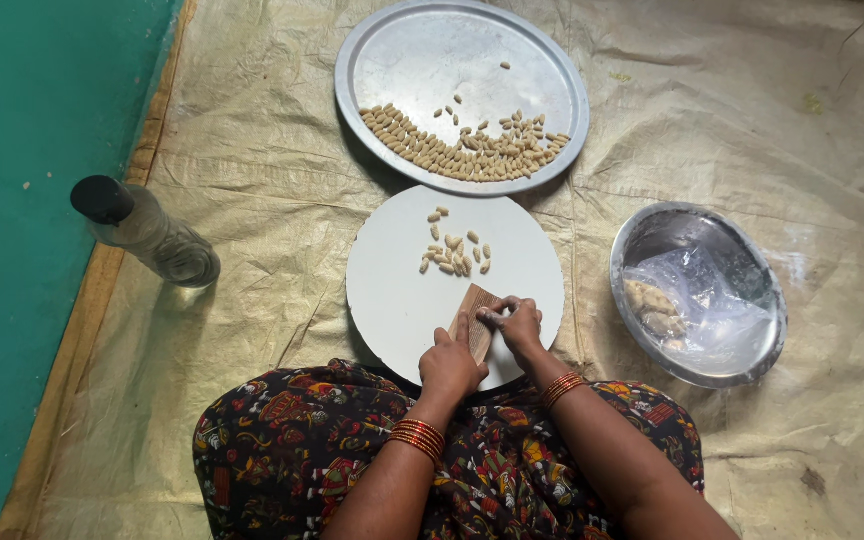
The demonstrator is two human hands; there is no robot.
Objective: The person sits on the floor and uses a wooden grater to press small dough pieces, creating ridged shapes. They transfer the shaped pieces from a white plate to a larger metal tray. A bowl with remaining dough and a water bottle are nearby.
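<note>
A small brown ridged wooden comb (476,305) lies on a round white board (392,290) in front of my lap. My left hand (450,362) rests on the comb's near end and holds it down. My right hand (517,322) presses a small bit of pale dough against the comb's right edge with fingers closed. A little heap of small pale shaped dough pieces (455,254) lies on the board beyond the comb. A large round steel plate (432,50) farther away holds many more such pieces (472,150) along its near rim.
A steel bowl (697,370) at the right holds a clear plastic bag with a lump of dough (652,305). A clear bottle with a black cap (147,232) lies at the left near the green floor (22,200). A tan woven sheet (752,120) covers the ground.
</note>
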